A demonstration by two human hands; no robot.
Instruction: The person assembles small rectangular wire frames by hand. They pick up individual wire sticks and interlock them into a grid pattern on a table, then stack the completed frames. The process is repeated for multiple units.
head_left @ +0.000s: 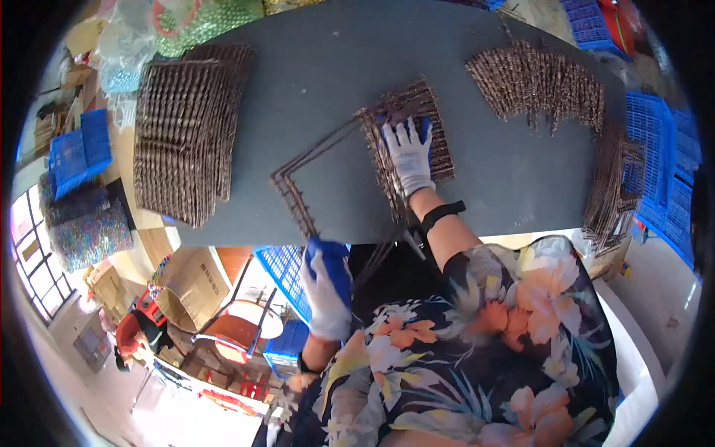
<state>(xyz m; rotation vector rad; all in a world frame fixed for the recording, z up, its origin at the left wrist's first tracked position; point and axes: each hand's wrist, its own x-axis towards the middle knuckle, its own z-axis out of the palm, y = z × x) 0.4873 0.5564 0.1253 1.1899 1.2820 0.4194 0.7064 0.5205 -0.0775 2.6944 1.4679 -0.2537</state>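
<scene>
My left hand [325, 287], in a white and blue work glove, is closed at the table's front edge around thin brown rectangular frames [296, 206] that look like twisted wire or wicker. They tilt out over the table, and their far end meets a pile of similar brown pieces [441, 145]. On that pile rests my right hand [410, 153], gloved alike, its fingers spread across the top. A black band [441, 214] circles my right wrist. What lies under the right palm is hidden.
A tall stack of brown frames [182, 134] stands on the dark table [313, 59] at left. More brown pieces [540, 86] lie at far right and along the right edge [612, 186]. Blue crates [652, 149] flank the table. Lower left, another person [132, 335] bends near a cardboard box [195, 287].
</scene>
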